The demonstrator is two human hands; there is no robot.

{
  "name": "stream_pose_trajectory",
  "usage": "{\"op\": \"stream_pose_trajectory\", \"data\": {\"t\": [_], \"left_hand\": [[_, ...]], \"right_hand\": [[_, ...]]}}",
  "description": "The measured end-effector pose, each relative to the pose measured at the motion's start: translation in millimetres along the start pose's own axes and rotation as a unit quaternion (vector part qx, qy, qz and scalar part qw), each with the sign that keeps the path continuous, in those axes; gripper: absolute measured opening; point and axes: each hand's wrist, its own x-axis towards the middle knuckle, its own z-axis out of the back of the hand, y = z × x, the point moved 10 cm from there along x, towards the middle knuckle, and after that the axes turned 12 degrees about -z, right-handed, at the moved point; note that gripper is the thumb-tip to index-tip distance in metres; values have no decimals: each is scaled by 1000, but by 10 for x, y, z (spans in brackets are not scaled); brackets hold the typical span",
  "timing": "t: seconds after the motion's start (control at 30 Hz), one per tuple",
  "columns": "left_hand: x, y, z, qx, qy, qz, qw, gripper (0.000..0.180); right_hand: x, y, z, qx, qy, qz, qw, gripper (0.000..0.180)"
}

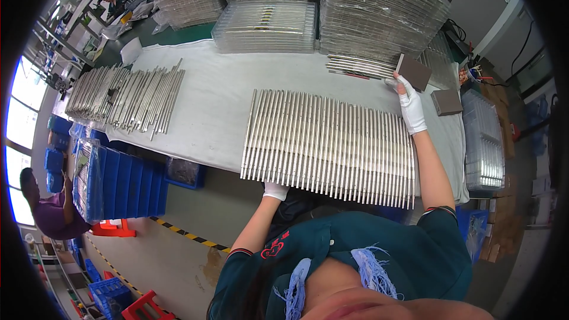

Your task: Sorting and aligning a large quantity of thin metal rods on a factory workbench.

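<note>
A long row of shiny metal rods lies side by side on the white cloth in front of me. My right hand, in a white glove with bare fingertips, is beyond the row's right end. Its fingers grip the edge of a brown block that looks like a sanding sponge, held tilted. My left hand, also gloved, is at the near ends of the rods by the table edge; its fingers are hidden beneath them. A second brown block rests on the cloth to the right.
Loose rods lie piled at the left, and a smaller bundle of rods lies behind the row. Tall stacks of clear plastic trays line the back. Blue bins stand below left; a person is beside them.
</note>
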Motion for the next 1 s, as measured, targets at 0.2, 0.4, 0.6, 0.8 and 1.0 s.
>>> {"op": "stream_pose_trajectory", "data": {"t": [0.2, 0.4, 0.6, 0.8, 1.0], "left_hand": [[-12, 3, 4, -4, -1, 2, 1000, 58], [-14, -10, 47, -18, -44, -14, 999, 58], [-16, 19, 3, -22, -46, -16, 999, 58], [-10, 38, -40, 2, -35, -12, 999, 58], [-14, 26, 7, -14, -71, -26, 997, 59]], "right_hand": [[-1, -1, 4, 5, -3, 4, 1000, 55], [16, -45, 3, -5, 2, 1, 1000, 55], [-4, 19, -4, -15, 0, 10, 1000, 52], [-7, 15, -1, -10, -1, 12, 1000, 51], [9, -36, 3, 13, -2, 5, 1000, 53]]}}
